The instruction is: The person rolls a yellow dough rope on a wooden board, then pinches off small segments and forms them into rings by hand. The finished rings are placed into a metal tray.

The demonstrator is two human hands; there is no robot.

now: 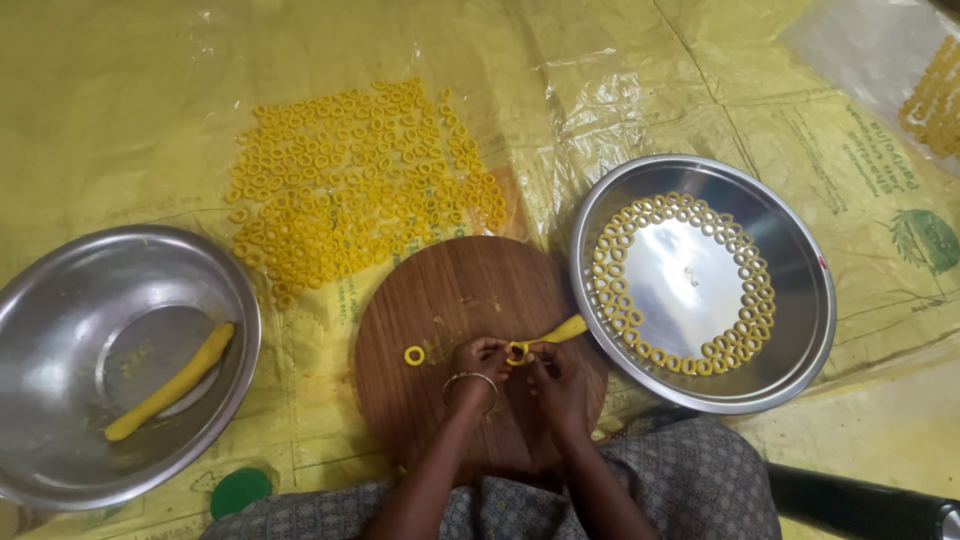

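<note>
Both my hands meet over a round wooden board (450, 290). My left hand (478, 362), with a metal bangle on the wrist, and my right hand (556, 375) pinch the near end of a thin yellow dough rope (558, 330), curling it into a small loop. The rope's free end points up to the right, toward the steel plate. One finished yellow dough ring (414, 355) lies on the board just left of my left hand.
A steel plate (790, 330) at right holds dough rings laid in a circle. A steel bowl (60, 300) at left holds another dough rope (172, 382). Many dough rings (350, 185) lie spread on the yellow plastic sheet. A green lid (240, 490) lies near my knee.
</note>
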